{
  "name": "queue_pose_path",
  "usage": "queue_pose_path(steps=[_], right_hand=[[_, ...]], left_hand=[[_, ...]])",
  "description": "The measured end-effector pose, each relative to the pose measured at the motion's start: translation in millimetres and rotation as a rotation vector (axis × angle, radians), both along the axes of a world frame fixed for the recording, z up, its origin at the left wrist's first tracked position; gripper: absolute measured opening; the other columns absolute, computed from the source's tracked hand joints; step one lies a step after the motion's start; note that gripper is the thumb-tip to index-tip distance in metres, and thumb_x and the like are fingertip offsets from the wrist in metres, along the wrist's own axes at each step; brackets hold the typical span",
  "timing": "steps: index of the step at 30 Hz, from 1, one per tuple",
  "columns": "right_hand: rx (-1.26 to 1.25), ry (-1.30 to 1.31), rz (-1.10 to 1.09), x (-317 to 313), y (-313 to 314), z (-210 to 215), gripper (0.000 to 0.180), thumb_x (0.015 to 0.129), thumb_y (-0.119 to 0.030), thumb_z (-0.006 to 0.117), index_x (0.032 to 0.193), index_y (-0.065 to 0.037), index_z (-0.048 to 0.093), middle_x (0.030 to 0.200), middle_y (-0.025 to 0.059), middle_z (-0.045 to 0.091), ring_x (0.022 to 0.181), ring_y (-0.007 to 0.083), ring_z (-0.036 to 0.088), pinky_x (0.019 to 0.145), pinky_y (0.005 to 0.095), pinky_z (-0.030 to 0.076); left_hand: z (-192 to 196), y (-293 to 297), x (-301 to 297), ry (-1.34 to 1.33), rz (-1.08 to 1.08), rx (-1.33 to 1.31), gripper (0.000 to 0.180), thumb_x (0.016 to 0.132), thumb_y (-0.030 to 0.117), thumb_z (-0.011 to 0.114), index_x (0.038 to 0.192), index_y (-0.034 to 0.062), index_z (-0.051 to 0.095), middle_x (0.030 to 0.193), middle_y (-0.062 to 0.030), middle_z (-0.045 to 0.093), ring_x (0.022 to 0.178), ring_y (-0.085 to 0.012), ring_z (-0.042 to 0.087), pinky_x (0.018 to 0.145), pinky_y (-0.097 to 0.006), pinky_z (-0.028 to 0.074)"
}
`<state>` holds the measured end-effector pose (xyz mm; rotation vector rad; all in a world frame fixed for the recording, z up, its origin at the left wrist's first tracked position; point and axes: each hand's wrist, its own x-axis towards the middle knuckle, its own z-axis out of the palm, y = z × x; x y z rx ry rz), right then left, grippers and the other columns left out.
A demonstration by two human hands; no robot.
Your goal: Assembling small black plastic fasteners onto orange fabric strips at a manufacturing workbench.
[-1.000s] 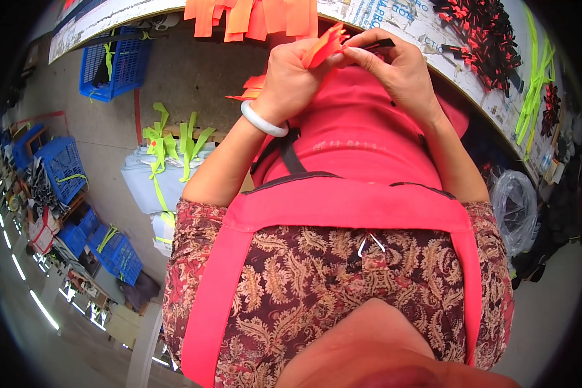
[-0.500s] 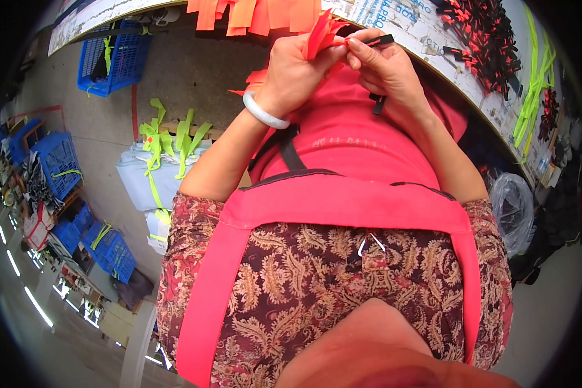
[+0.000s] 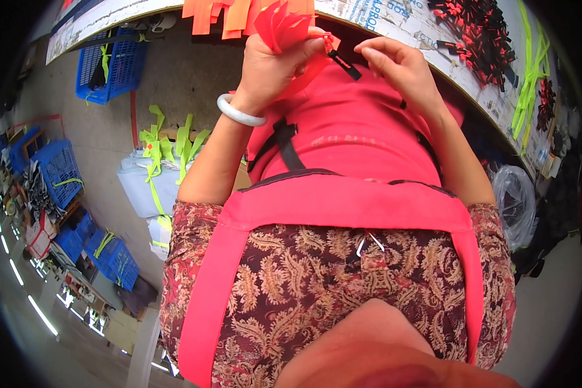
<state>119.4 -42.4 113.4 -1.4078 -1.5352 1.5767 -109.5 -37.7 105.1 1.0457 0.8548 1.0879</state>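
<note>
My left hand, with a pale bangle at its wrist, is closed around a fan of orange-red fabric strips. By its thumb tip hangs a black pull tab with a red loop. My right hand is apart from it, to the right. Its thumb and forefinger are bent with a gap between them, while the other fingers curl in. A small black end shows beneath that hand; what the curled fingers hold is hidden.
The worktable edge runs just beyond my hands. On it lie orange strips, a heap of black-and-red pull tabs and yellow-green strips. Left are a blue crate and a tied pale fabric stack. A clear plastic bag is right.
My hands have come apart: the left moved left with the orange-red strips, the right moved right and slightly down. The black pull tab now hangs below my left fingertips.
</note>
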Motion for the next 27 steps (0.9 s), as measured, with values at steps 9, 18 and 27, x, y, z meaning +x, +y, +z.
queue_pose_path(steps=[9, 18, 27], right_hand=[[-0.172, 0.559, -0.273, -20.6, 8.6, 8.9, 0.008, 0.093, -0.014, 0.060, 0.097, -0.008, 0.064, 0.066, -0.0086, 0.048, 0.047, -0.0020, 0.025, 0.041, 0.0174, 0.018], [0.059, 0.154, 0.060, -26.1, -2.2, 33.5, 0.018, 0.090, -0.016, 0.064, 0.095, 0.001, 0.067, 0.084, 0.0015, 0.065, 0.081, 0.0067, 0.059, 0.076, 0.0216, 0.047], [0.043, 0.108, 0.052, -21.6, -0.2, 30.2, 0.017, 0.086, -0.016, 0.069, 0.090, 0.001, 0.068, 0.082, 0.0005, 0.064, 0.075, 0.0039, 0.055, 0.069, 0.0196, 0.045]], left_hand=[[15.2, 4.9, -5.6, -0.004, -0.062, -0.171, 0.014, 0.084, 0.006, 0.069, 0.096, -0.0013, 0.068, 0.082, -0.0037, 0.068, 0.068, -0.0052, 0.058, 0.057, -0.020, 0.044], [8.4, 4.4, -12.9, -0.099, -0.225, -0.276, 0.016, 0.085, 0.008, 0.069, 0.098, -0.0008, 0.068, 0.073, -0.0015, 0.063, 0.054, -0.0056, 0.050, 0.048, -0.020, 0.037], [6.3, 7.2, -9.8, -0.108, -0.249, -0.267, 0.015, 0.083, 0.009, 0.070, 0.095, -0.0009, 0.068, 0.074, -0.0031, 0.065, 0.055, -0.0065, 0.052, 0.048, -0.020, 0.037]])
